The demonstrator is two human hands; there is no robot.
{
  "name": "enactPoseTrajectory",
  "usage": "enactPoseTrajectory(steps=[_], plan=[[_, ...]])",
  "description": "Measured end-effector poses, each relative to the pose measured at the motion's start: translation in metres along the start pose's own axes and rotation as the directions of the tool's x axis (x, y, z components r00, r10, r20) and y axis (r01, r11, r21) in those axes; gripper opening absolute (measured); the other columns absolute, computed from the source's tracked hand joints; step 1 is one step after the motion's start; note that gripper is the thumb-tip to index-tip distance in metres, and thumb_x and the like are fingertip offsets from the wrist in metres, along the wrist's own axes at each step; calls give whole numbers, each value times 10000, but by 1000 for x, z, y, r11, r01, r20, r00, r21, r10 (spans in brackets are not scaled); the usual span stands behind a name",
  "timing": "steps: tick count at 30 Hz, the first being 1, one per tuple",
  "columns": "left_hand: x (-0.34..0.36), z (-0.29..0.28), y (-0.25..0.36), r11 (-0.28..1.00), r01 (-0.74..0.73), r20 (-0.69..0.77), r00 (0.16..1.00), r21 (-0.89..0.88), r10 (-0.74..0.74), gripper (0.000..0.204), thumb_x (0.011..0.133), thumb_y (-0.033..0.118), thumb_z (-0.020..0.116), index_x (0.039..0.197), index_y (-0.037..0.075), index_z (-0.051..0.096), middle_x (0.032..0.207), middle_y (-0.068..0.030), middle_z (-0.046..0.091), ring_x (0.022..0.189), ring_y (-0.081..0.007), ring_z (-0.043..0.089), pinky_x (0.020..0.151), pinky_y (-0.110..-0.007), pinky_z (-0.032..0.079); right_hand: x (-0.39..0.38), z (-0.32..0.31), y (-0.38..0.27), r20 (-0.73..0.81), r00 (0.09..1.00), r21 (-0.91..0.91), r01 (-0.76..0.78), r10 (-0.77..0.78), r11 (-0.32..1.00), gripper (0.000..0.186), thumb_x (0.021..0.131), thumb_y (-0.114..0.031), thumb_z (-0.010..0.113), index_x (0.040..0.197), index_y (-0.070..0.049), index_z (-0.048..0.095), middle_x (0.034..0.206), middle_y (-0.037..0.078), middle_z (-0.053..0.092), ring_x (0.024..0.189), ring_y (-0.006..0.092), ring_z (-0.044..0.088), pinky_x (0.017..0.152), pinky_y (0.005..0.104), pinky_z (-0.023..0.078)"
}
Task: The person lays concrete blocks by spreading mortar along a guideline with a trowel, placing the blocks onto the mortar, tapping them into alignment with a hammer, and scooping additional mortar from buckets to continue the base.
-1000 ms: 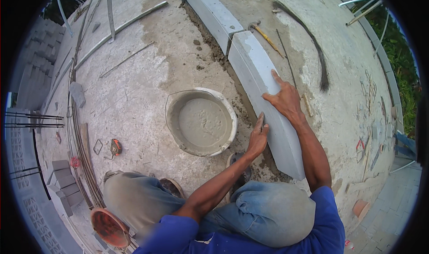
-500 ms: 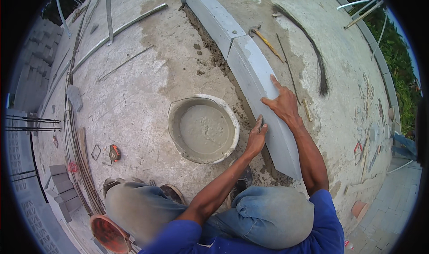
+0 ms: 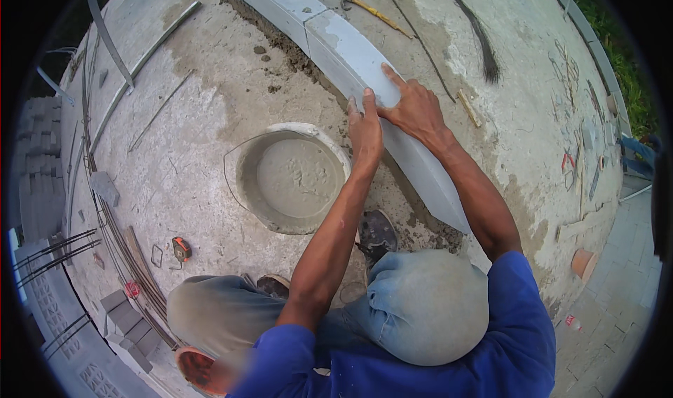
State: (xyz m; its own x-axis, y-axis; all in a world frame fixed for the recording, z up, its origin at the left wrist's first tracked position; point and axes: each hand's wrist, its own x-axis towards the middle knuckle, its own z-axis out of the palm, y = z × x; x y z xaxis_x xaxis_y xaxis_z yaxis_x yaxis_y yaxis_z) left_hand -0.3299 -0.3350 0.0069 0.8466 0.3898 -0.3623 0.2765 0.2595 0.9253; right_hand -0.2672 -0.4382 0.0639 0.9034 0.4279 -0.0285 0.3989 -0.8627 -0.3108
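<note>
A long pale grey concrete block (image 3: pixel 424 167) stands on edge in a row, end to end with another grey block (image 3: pixel 270 2). My right hand (image 3: pixel 419 111) spans its top, thumb at the near edge, index finger stretched along the top; the other fingers bend toward the far edge, partly hidden. Against the near side of the same block, my left hand (image 3: pixel 366 132) lies with fingers extended and thumb up by the top edge. Wet mortar (image 3: pixel 298 177) fills a round bucket (image 3: pixel 245 202) left of my left forearm. Rough mortar (image 3: pixel 294 60) runs along the row's base.
Beyond the row lie a claw hammer (image 3: pixel 378 15), a thin rod (image 3: pixel 424 47) and a bundle of dark wire (image 3: pixel 484 44). A tape measure (image 3: pixel 181 249), long bars (image 3: pixel 123 237) and an orange-red bowl (image 3: pixel 200 370) lie to the left. My shoe (image 3: pixel 376 233) is beside the row.
Both hands have shifted forward along the block and come closer together. The view has turned, so the bucket and hammer appear farther left and higher. The block shows no clear movement.
</note>
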Motion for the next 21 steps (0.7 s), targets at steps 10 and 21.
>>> enactPoseTrajectory(steps=[10, 21], plan=[[121, -41, 62, 995, 92, 149, 984, 48, -98, 827, 839, 458, 709, 1419, -31, 379, 1429, -257, 373, 1282, -480, 408, 948, -537, 471, 15, -15, 24, 235, 972, 279, -47, -20, 959, 857, 770, -589, 635, 1448, -100, 448, 1055, 277, 667, 1000, 398, 657, 886, 457, 521], [121, -26, 53, 998, 32, 39, 999, 62, -34, 788, 823, 437, 725, 1394, -14, 420, 1238, -164, 543, 1069, -320, 604, 749, -443, 576, 20, 31, 190, 59, 961, 175, -277, 271, 945, 587, 877, -426, 656, 1187, 71, 613, 1012, 288, 676, 994, 404, 658, 886, 461, 510]])
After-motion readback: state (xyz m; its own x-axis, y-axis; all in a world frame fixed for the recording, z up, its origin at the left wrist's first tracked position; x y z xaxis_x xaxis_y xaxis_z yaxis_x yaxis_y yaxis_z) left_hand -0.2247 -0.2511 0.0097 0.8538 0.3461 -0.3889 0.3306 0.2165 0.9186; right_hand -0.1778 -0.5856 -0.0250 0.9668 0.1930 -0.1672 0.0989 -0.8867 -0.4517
